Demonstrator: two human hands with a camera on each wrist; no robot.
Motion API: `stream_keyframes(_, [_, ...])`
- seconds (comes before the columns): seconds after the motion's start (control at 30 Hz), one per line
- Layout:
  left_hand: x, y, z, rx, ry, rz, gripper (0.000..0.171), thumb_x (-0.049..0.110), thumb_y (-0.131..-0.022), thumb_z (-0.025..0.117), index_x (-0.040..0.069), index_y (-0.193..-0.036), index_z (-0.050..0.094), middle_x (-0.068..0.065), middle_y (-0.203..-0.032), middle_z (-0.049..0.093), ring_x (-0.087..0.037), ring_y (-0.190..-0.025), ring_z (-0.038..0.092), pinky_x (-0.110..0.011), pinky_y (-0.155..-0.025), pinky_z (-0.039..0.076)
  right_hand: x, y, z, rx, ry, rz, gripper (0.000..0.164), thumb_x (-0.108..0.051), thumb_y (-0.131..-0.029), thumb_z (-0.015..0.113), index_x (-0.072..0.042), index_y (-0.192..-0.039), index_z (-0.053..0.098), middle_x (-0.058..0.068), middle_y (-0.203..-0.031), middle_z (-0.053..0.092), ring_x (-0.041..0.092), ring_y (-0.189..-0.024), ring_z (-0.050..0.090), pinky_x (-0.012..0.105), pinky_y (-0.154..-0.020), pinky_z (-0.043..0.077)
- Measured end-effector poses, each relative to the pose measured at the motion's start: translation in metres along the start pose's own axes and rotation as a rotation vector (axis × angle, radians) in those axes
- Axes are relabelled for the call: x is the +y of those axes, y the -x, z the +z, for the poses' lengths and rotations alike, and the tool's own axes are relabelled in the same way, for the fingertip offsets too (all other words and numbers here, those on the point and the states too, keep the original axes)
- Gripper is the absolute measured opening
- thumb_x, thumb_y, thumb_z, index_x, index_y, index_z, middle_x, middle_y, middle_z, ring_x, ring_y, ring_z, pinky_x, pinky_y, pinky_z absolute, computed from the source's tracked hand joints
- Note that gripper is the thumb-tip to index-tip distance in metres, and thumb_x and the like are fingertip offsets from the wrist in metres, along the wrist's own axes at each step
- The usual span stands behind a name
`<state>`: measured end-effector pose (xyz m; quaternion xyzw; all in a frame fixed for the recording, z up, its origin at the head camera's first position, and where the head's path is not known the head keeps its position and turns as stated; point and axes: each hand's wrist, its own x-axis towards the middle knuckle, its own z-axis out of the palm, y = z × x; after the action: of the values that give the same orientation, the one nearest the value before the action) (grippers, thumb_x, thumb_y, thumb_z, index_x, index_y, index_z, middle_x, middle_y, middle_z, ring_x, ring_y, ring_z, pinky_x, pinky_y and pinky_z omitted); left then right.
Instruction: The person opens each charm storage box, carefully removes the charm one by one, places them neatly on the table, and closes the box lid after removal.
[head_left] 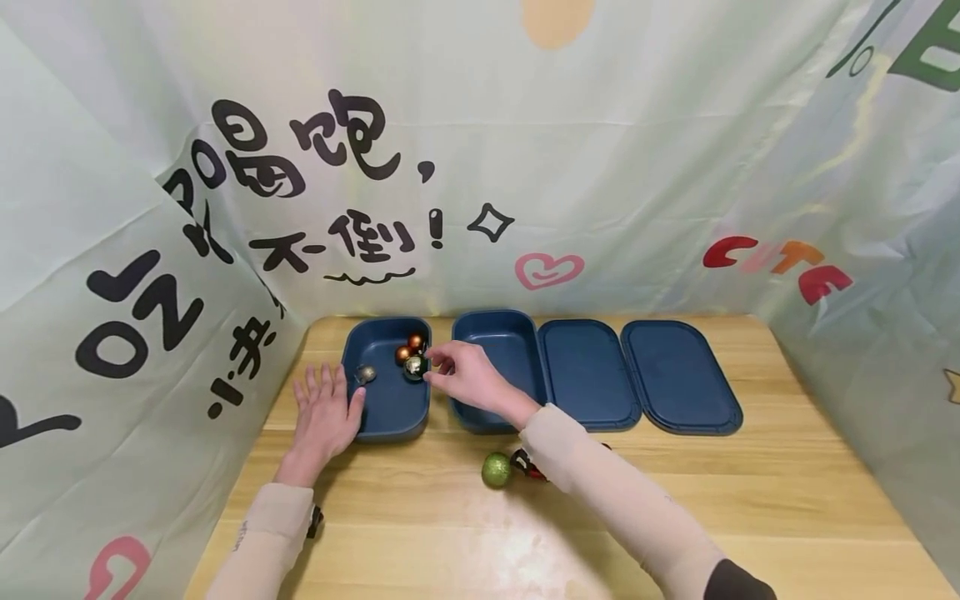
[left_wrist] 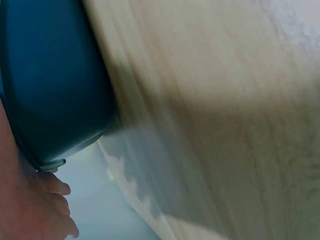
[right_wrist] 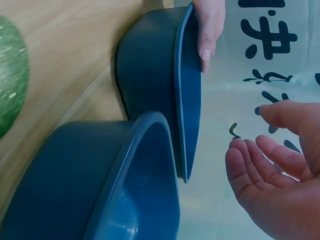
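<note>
My left hand (head_left: pixel 327 417) rests along the left rim of the leftmost blue box (head_left: pixel 386 425), fingers straight, thumb over the edge. Inside that box lie two copper balls (head_left: pixel 403 355), a shiny silvery-gold ball (head_left: pixel 414 368) and a small glittery ball (head_left: pixel 365 374) near the left wall. Over the box's right rim hovers my right hand (head_left: pixel 468 377), its fingers loosely bent. In the right wrist view, a gap shows between its thumb and fingers (right_wrist: pixel 247 167), with nothing held there. A second blue box (head_left: pixel 487 408) stands below the right hand and forearm, which hide part of it.
Two flat blue lids (head_left: pixel 588 375) lie side by side right of the boxes. A green glitter ball (head_left: pixel 497 471) sits on the wooden table (head_left: pixel 420 517), beside a dark and red item (head_left: pixel 525 464) partly behind the right sleeve. Printed curtains (head_left: pixel 622 192) enclose the table.
</note>
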<state>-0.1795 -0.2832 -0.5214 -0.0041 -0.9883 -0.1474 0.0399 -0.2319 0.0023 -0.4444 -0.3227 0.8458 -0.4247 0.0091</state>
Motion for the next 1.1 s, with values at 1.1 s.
stream_keyframes(1.1, [0.002,-0.002,0.0,0.01,-0.042,-0.006,0.072,0.041,-0.114,0.035,-0.011,-0.163,0.021,-0.038,-0.17,0.012,-0.058,-0.159,-0.004,-0.075,-0.124,-0.004,-0.015,-0.069,0.072,-0.074,0.056,0.072,0.036,-0.013,-0.097,0.074,0.001,-0.129,0.071,0.018,-0.116,0.077,0.026,-0.105,0.074,0.031,-0.092,0.059])
